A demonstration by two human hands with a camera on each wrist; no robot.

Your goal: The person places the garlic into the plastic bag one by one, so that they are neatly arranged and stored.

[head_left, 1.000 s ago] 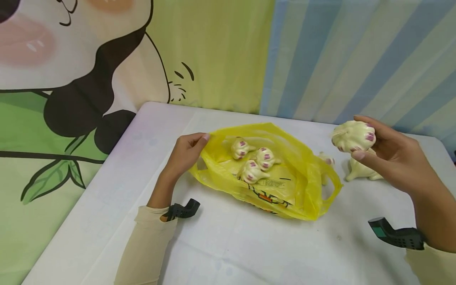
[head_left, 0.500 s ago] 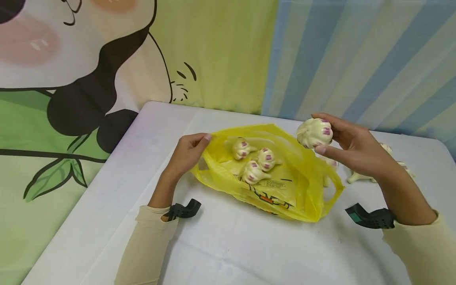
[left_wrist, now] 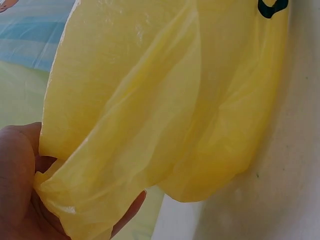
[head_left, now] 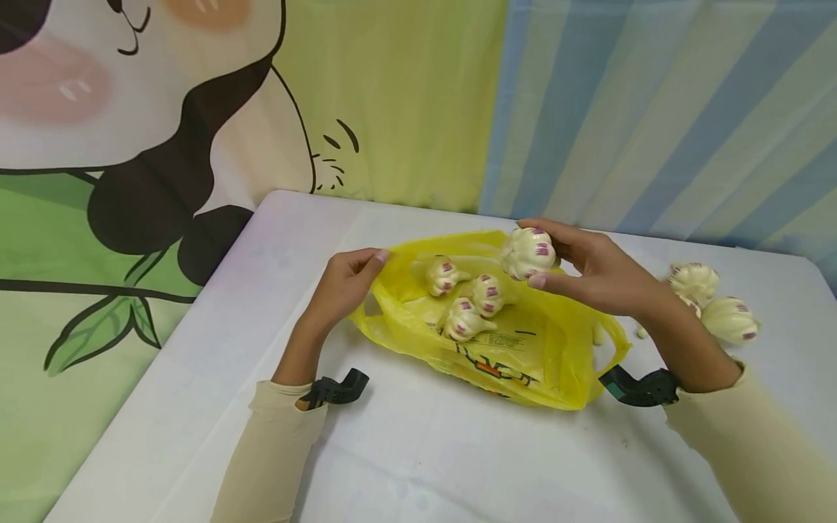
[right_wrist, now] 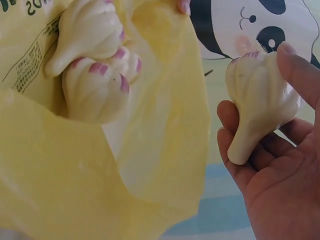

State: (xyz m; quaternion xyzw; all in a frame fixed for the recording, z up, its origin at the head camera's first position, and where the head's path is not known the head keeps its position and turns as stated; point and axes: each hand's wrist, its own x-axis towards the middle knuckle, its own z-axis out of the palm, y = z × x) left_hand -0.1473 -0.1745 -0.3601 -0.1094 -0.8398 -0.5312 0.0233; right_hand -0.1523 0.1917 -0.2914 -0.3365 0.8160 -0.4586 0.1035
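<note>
My left hand (head_left: 345,287) pinches the left edge of a yellow plastic bag (head_left: 556,363), which lies spread open on the table. In the left wrist view the bag's thin film (left_wrist: 140,130) runs between the thumb and fingers. Inside the bag, three garlic bulbs (head_left: 463,318) with purple marks lie close together. My right hand (head_left: 601,276) holds another garlic bulb (head_left: 525,253) over the bag's back right part. In the right wrist view, fingers and thumb curl round this bulb (right_wrist: 260,95), its stem pointing down toward the palm.
More garlic bulbs (head_left: 729,319) lie on the white table (head_left: 418,457) to the right, partly behind my right forearm. A bag handle loop (head_left: 615,349) sticks out on the right. Behind the table hangs a printed cloth (head_left: 405,102) with a panda and stripes.
My right hand has carried the garlic bulb leftward, from over the right side of the table to over the bag. The left hand stays at the bag's edge.
</note>
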